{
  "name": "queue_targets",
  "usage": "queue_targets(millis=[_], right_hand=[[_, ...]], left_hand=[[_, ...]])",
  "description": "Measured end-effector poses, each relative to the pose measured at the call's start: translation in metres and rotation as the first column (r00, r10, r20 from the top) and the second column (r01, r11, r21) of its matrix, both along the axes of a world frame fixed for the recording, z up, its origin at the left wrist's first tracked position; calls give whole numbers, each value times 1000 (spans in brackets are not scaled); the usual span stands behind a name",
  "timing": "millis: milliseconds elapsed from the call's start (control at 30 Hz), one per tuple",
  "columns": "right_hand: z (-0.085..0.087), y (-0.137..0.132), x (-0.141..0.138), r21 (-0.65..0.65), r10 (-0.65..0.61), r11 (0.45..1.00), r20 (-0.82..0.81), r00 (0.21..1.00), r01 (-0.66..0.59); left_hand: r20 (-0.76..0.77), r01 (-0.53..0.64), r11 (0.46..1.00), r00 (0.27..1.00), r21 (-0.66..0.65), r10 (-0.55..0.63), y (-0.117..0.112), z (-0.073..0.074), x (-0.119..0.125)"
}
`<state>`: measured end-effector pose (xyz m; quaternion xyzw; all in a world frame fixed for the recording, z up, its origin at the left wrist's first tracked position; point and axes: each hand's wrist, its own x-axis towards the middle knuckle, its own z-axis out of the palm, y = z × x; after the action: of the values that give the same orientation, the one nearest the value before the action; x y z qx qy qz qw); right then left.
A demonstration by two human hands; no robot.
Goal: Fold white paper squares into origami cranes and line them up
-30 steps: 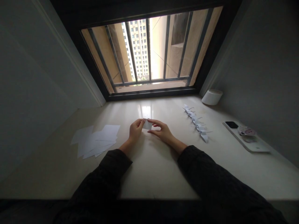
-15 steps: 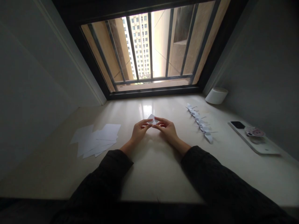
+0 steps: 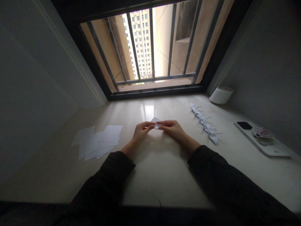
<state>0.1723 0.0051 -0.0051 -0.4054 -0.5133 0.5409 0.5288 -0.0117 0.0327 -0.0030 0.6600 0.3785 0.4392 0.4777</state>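
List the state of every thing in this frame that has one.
paper piece: partly folded, pinched by left hand and right hand.
loose sheets: flat, unfolded, overlapping on the counter.
folded pieces: folded, lined up in a row.
phone: lying flat, round grip on top.
white cylinder: resting in the far right corner.

I count two hands in my feed, a left hand (image 3: 140,131) and a right hand (image 3: 174,128), with one small folded paper piece (image 3: 155,122) pinched between them. The table (image 3: 160,169) carries one loose pile of flat white sheets (image 3: 98,142). I see at least four, but they overlap too much for a sure number. The one row of folded paper figures (image 3: 205,124) holds roughly six. There is also one phone (image 3: 261,142) and one white round container (image 3: 221,95).
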Motion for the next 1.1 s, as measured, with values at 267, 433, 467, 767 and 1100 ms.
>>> queue_targets(millis=[267,433,467,767,1100], right_hand=[[5,-3,3,-10,-5,1000,33,999,5],[0,-1,3,1,-32,999,29,999,32],[-2,0,3,1,-42,999,32,999,42],[-2,2,0,-9,-84,996,50,995,85],[-3,3,-1,19,-112,994,29,993,112]], left_hand=[[5,23,1000,1000,-10,-23,0,0,0],[49,35,999,998,-7,-34,-2,1,2],[64,40,999,997,-15,-39,-3,1,3],[8,27,1000,1000,-3,-27,-6,2,4],[9,9,1000,1000,-5,-9,-6,3,4]])
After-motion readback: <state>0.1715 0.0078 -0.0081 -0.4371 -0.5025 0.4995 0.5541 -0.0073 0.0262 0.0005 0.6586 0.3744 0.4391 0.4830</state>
